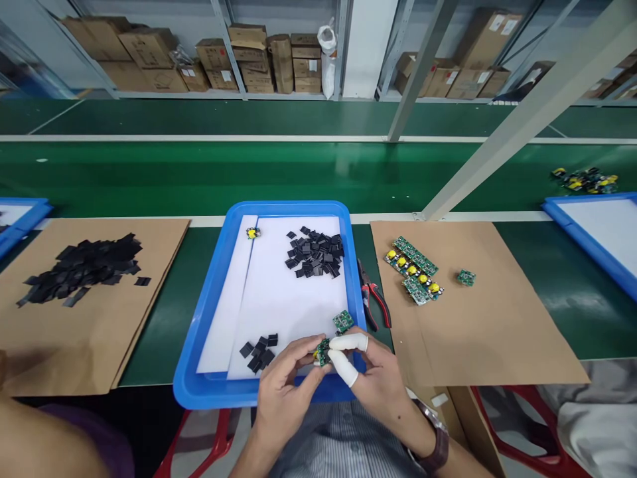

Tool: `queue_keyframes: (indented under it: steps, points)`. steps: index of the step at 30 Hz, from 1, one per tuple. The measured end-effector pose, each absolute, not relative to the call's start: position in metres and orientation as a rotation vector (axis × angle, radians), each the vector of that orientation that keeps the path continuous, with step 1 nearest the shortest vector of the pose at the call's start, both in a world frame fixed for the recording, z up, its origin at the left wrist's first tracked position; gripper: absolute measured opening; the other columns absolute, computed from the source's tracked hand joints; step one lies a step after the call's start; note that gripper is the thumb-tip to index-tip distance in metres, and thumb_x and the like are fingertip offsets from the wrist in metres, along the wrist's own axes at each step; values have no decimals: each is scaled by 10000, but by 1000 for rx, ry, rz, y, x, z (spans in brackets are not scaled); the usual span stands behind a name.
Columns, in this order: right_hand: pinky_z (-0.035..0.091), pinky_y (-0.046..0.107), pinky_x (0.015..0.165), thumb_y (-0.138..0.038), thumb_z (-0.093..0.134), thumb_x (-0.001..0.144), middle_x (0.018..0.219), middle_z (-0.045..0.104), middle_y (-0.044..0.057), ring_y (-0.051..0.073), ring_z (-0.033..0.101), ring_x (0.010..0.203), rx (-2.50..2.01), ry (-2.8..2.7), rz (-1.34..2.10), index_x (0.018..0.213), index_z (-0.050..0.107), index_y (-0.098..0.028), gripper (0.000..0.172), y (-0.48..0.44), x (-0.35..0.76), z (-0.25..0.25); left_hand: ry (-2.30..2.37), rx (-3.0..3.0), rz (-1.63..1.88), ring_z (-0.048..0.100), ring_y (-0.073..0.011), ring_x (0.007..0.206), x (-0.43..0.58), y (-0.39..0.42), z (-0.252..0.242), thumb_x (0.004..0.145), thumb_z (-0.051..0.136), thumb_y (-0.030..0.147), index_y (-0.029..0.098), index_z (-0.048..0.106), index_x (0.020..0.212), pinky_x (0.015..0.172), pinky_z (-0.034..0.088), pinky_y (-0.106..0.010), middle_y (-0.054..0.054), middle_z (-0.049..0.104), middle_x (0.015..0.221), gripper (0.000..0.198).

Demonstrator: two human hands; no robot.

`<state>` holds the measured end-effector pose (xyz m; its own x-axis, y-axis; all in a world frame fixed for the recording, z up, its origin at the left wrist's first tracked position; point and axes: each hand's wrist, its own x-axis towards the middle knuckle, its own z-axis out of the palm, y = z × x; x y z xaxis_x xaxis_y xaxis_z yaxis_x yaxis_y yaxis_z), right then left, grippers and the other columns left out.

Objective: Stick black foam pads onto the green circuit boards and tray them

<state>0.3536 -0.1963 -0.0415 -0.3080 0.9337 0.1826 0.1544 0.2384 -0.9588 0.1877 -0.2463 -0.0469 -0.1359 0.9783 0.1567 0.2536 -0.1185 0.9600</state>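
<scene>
- White finger cots cover the thumb and forefinger of the right hand, whose tips press on the right side of a small green board.
- Left hand grips the same board from the other side, thumb below and fingers above; the two hands are close together, clamped on it over the near edge of a blue tray.
- Yellow shows on the board's left part, mostly hidden by the fingers.
- Second board lies just beyond the right hand's fingers, by the tray's right wall.
- Small black pieces lie in a loose group left of the hands, on the tray's white sheet.
- Larger black pile sits at the tray's far right; a board with a yellow part is at its far left.
- Pliers with red and black handles lie just right of the tray.
- Right cardboard bears a cluster of boards and one lone board.
- Left cardboard bears a broad black heap, a single piece just beside it.
- Brown-strapped watch circles the right wrist.
- Cartons fill shelves behind the green bench.
</scene>
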Motion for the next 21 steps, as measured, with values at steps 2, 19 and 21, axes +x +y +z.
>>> queue_keyframes:
  steps: [2,19,21]
  points:
    - [497,146,787,-114,608,935,947,602,-58,24,589,860,-1036,-1691,1104,1142,617,-327,297,-196,352,-41,1474,1541,1328,678,-141,1101,187,-246,-48,880,690,74,381,637,1310,903,638,-305,29,647,1243,531]
    - [467,131,766,-132,583,958,940,570,-38,16,557,844,-1017,-1745,1128,1106,593,-253,192,-195,355,-39,1507,1580,1352,676,-128,1087,187,-249,-54,862,714,80,364,647,1289,881,640,-289,33,658,1217,517]
    - [465,144,779,-150,575,965,951,574,-28,24,558,858,-1033,-1743,1172,1073,603,-232,138,-195,355,-41,1508,1576,1355,681,-118,1067,189,-246,-51,869,711,91,360,650,1284,852,640,-258,33,658,1215,498]
